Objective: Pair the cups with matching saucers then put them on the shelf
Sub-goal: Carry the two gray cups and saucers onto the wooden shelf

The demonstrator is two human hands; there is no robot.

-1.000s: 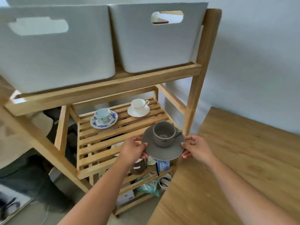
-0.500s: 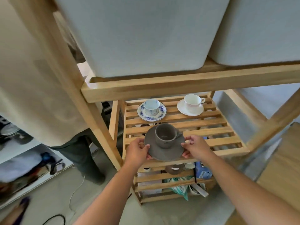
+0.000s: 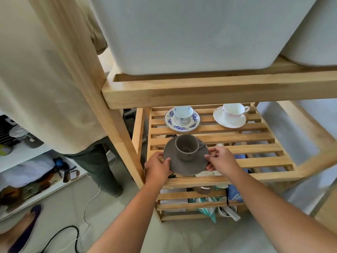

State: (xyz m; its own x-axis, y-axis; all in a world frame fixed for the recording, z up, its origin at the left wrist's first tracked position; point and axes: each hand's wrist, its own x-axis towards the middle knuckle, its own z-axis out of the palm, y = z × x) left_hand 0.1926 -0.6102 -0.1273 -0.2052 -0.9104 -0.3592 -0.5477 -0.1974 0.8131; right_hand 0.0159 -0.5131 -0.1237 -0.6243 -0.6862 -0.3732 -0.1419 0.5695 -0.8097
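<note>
Beige cloth (image 3: 42, 73) filled the upper left of the frame, the shirt of a second person standing beside the wooden rack (image 3: 116, 128); their dark trouser leg (image 3: 102, 167) showed below it, and a black cable (image 3: 60, 236) curled on the floor at lower left. Two white bins (image 3: 182, 33) sat on the rack's top tier, across the upper part of the frame.

Left of centre, the left hand (image 3: 157, 167) gripped the left rim of the grey saucer (image 3: 184, 167), thumb on top and fingers under. The grey cup (image 3: 187, 147) stood upright in the saucer's middle, its handle pointing right. The right hand (image 3: 221, 160) pinched the saucer's right rim in the same way — so both hands were closed on the saucer. It sat over the front left part of the slatted shelf (image 3: 255, 148); whether it rested on the slats or was just above them could not be told.

Behind it, toward the back of the same shelf, a blue-flowered cup (image 3: 182, 112) stood on its matching saucer (image 3: 195, 123), just beyond the grey pair. Further right — well apart from it — a white cup (image 3: 234, 111) stood on a white saucer (image 3: 222, 121). Mixed clutter (image 3: 206, 207) showed through the slats on the tier below.
</note>
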